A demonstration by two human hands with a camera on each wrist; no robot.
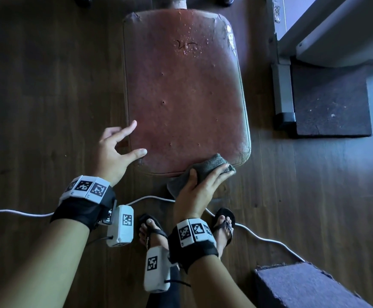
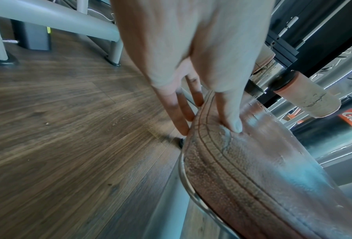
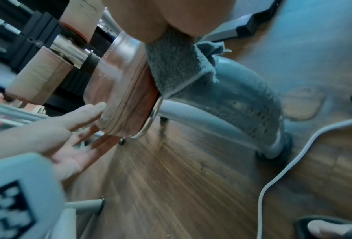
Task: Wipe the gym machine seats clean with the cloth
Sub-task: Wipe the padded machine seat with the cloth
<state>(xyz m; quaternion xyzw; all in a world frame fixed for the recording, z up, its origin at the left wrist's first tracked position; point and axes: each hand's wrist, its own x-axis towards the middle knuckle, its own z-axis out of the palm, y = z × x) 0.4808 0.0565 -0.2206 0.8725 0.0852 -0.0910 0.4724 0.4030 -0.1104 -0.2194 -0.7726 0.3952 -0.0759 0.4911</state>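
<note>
Head view puts the seat (image 1: 185,92) at 12 o'clock from my hands: a rounded rectangular pad of reddish-brown vinyl, grainy and worn, pitted with small holes and beaded with water droplets (image 1: 188,44) near its far end. My right hand (image 1: 197,192) sits at the pad's 5 o'clock corner, thumb and fingers curled around a bunched grey terry cloth (image 1: 205,167) that presses on the front edge, with a loose fold hanging below the rim. My left hand (image 1: 114,152) is at the 7 o'clock corner, fingers spread and nearly straight, holding nothing; the thumb tip rests on the top surface.

Left wrist view shows that thumb (image 2: 235,124) on the cracked vinyl just inside a double stitched seam (image 2: 215,155), the other fingers (image 2: 181,119) reaching down past the side, and a chrome tube (image 2: 193,192) curving under the pad.

Right wrist view shows the cloth's looped pile draped over the pad's front edge, a pale, rounded metal frame leg (image 3: 242,113) beneath, and a white cable (image 3: 293,161) snaking over the dark wood-grain plank floor (image 3: 171,186). 2 sandalled feet (image 1: 152,227) stand at 6 o'clock.
</note>
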